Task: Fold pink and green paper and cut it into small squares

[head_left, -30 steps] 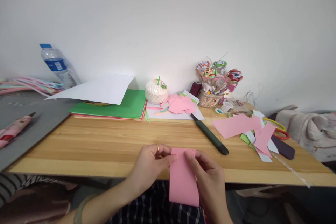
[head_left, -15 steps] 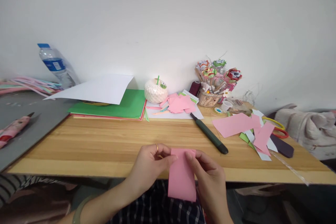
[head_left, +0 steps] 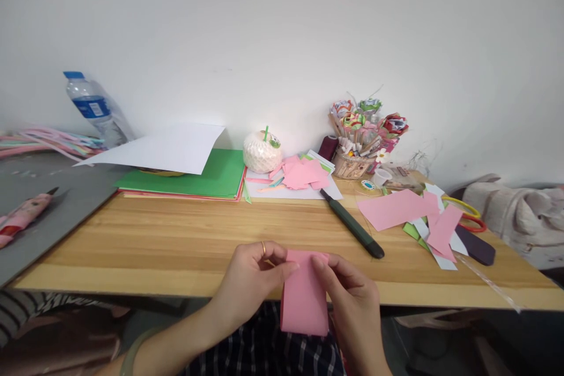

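A pink strip of paper (head_left: pixel 305 302) hangs between my hands at the table's front edge, its lower end over my lap. My left hand (head_left: pixel 251 282) pinches the upper left corner between thumb and fingers. At the upper right corner, my right hand (head_left: pixel 352 296) grips the same paper, its thumb on the front face and its fingers behind. The top edge looks folded over; what lies behind the paper is hidden. Nearest to my right hand lies a dark green utility knife (head_left: pixel 355 226).
Pink paper offcuts (head_left: pixel 396 209) and scissors (head_left: pixel 473 223) lie at the right. At the back stand a basket of paper flowers (head_left: pixel 352 164) and a white paper ball (head_left: pixel 262 155). Coloured sheets (head_left: pixel 220 173), a water bottle (head_left: pixel 94 108) and a glue gun (head_left: pixel 24 220) are at the left.
Almost nothing differs. The lower end of the pink paper has shifted very slightly left and up, while both hands keep their hold.
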Demonstrator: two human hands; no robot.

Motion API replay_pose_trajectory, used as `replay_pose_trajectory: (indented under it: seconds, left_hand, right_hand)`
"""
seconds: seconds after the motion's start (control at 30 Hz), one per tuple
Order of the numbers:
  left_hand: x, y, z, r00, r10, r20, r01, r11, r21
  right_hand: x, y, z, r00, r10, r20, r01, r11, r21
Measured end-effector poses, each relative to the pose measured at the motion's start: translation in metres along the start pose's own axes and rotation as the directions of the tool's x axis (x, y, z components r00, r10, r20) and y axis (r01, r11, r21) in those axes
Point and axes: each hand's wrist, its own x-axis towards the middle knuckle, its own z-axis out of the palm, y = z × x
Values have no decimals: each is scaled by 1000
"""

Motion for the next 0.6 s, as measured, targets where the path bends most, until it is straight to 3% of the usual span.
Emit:
replay_pose_trajectory:
  seconds: [0.17,0.37,0.47,0.6]
  left_hand:
    - [-1,-1,-2,998,11,56,-15,998,65]
    - [7,13,-3,989,22,143,-46,986,163]
    - [15,18,-3,985,-4,174,-32,978,205]
    - [26,18,-9,998,25,65,-36,985,171]
  right_hand:
    - [1,-2,0,1000,0,8,0,1000,-13]
    - [-1,-7,4,998,18,66,-16,999,-30]
    - [4,-5,2,986,20,166,-13,999,-41]
    - [18,2,-6,917,59,394,-30,996,-80]
